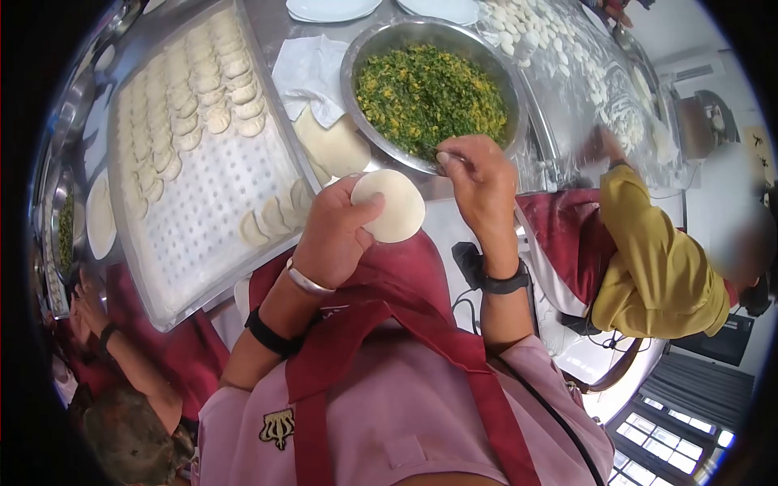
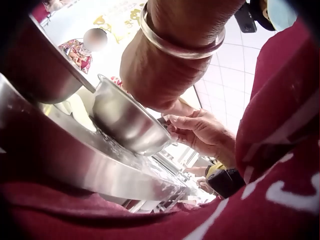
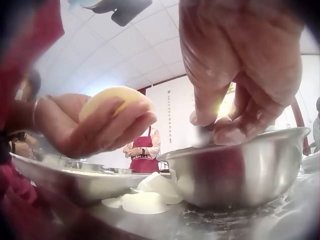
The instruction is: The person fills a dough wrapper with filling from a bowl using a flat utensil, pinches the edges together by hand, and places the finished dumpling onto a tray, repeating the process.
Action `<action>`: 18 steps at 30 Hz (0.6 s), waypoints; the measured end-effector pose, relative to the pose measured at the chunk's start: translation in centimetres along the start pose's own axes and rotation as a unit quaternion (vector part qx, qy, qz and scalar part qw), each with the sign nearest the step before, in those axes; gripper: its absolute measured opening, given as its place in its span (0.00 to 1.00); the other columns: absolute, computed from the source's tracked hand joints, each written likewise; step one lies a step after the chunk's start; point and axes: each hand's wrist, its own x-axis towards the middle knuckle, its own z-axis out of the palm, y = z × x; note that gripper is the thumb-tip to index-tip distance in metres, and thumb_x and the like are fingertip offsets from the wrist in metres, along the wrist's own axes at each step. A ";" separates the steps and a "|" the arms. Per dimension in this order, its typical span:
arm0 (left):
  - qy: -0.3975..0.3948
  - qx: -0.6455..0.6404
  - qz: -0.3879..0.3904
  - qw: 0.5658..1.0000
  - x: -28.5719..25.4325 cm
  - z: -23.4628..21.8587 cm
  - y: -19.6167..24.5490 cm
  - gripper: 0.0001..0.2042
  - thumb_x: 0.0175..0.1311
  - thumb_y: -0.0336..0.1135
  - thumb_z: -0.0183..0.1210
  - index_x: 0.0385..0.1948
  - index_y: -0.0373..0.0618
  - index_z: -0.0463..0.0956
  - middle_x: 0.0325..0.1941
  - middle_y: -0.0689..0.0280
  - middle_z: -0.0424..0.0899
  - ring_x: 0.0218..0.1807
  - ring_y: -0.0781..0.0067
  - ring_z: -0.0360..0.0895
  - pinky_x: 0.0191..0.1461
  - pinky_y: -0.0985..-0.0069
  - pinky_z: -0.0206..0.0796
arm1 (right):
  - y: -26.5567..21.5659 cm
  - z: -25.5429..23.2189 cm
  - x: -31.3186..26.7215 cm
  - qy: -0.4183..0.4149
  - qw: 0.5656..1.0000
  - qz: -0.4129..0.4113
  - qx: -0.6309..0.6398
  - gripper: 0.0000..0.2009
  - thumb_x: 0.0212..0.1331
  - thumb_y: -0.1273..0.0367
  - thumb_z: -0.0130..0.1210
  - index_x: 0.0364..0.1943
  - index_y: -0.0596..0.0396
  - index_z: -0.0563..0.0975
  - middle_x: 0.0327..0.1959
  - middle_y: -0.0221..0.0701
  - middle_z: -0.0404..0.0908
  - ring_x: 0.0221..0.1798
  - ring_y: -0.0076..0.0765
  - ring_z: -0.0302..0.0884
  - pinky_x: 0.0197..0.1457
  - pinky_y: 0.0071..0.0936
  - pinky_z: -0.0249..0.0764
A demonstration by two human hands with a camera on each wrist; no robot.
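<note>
My left hand (image 1: pixel 331 227) holds a round, flat dumpling wrapper (image 1: pixel 395 209), the thumb laid over its edge and the fingers beneath. Just right of it, my right hand (image 1: pixel 486 182) is at the near rim of a steel bowl (image 1: pixel 350 85), which holds chopped green filling with yellow bits (image 1: pixel 429 97). Thumb and fingers pinch a small dark-grey utensil (image 3: pixel 203 136), mostly hidden by the hand; I cannot tell its kind. More wrappers (image 1: pixel 334 147) lie overlapping on the table beside the bowl.
Left of the bowl, a large perforated tray (image 1: pixel 190 243) carries rows of folded dumplings (image 1: pixel 215 81). A white cloth (image 1: pixel 308 77) lies behind the wrappers. Dough pieces (image 1: pixel 539 32) and flour cover the table at the right. A person in a yellow sleeve (image 1: pixel 656 251) works close on the right, another at the left.
</note>
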 end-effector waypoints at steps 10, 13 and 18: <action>-0.017 -0.017 0.009 1.000 -0.2 -0.7 1.3 0.18 0.73 0.31 0.48 0.58 0.28 0.68 0.56 0.49 0.78 0.59 0.53 0.79 0.56 0.63 0.78 | 1.9 -0.6 2.7 0.144 0.982 0.102 0.066 0.07 0.64 0.74 0.55 0.35 0.66 0.81 0.24 0.37 0.84 0.26 0.30 0.85 0.31 0.25 0.79; -0.040 -0.029 0.017 0.999 -0.2 -0.7 1.4 0.18 0.73 0.31 0.48 0.58 0.28 0.67 0.56 0.49 0.78 0.59 0.53 0.79 0.60 0.61 0.75 | 3.3 0.8 3.4 0.127 0.979 0.136 0.088 0.08 0.64 0.74 0.54 0.35 0.67 0.80 0.23 0.38 0.84 0.26 0.32 0.85 0.31 0.25 0.80; -0.010 0.028 0.039 0.999 -0.1 -1.2 1.5 0.18 0.71 0.29 0.48 0.59 0.27 0.66 0.58 0.49 0.78 0.61 0.54 0.77 0.66 0.58 0.69 | 2.4 2.7 4.6 0.111 0.953 0.213 0.183 0.08 0.64 0.75 0.53 0.35 0.71 0.79 0.22 0.40 0.83 0.25 0.34 0.86 0.29 0.26 0.81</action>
